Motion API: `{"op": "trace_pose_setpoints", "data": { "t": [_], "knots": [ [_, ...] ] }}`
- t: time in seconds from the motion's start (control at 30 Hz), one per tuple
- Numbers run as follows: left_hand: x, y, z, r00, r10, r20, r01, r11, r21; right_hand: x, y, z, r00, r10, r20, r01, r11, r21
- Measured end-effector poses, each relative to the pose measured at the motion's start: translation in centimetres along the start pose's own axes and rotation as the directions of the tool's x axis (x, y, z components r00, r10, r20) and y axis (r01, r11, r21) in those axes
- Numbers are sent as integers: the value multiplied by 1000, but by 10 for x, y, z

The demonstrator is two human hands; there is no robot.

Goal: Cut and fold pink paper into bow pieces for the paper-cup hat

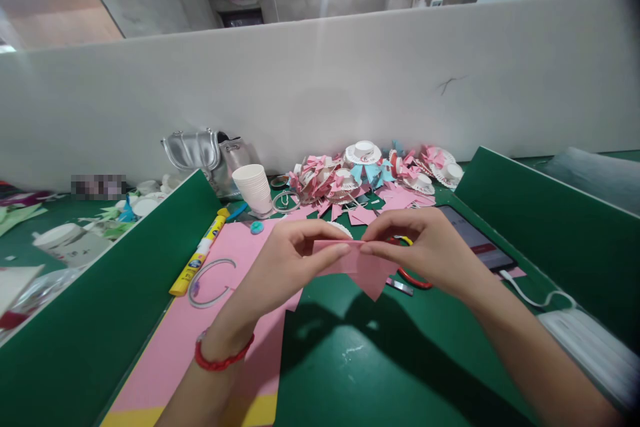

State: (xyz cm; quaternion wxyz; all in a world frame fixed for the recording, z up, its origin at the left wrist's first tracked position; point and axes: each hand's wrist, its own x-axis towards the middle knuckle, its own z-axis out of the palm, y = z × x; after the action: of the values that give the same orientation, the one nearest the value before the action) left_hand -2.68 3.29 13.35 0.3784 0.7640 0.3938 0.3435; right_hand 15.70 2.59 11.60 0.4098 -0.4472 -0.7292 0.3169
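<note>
Left hand (281,263) and right hand (424,243) pinch folded, pointed pink paper (373,277) above the green tabletop (340,380), between its side edges; uneven pressure could skew the fold.

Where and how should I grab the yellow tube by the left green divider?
Probably best to pinch the yellow tube around its middle, across its width, coming from above and the right. It's long and straight, lying slanted alongside the green divider, which crowds its left side. The silver bangle beside its near end likely makes gripping there more awkward.
</note>
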Motion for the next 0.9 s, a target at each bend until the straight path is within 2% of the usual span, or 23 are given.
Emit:
{"op": "trace_pose_setpoints", "data": {
  "t": [0.2,0.57,0.67,0.8,0.9],
  "knots": [
    [-2,-6,8,998,-10,-58,11,1000,29,-1,-5,1,1000,-14,19,14,1000,15],
    [-1,-4,11,999,-33,-20,32,999,-33,-1,-11,4,999,-46,-1,46,997,-59],
    [0,-4,6,998,-56,-28,56,998,0,1,-7,3,1000,3,-9,-3,1000,-14],
    [1,-3,-8,988,-81,-131,91,994,66,3,-2,-2,994,113,4,-113,991,68],
    [0,-2,-17,989,-79,-121,93,990,109,4,0,-4,989,147,13,-148,984,101]
  ]
}}
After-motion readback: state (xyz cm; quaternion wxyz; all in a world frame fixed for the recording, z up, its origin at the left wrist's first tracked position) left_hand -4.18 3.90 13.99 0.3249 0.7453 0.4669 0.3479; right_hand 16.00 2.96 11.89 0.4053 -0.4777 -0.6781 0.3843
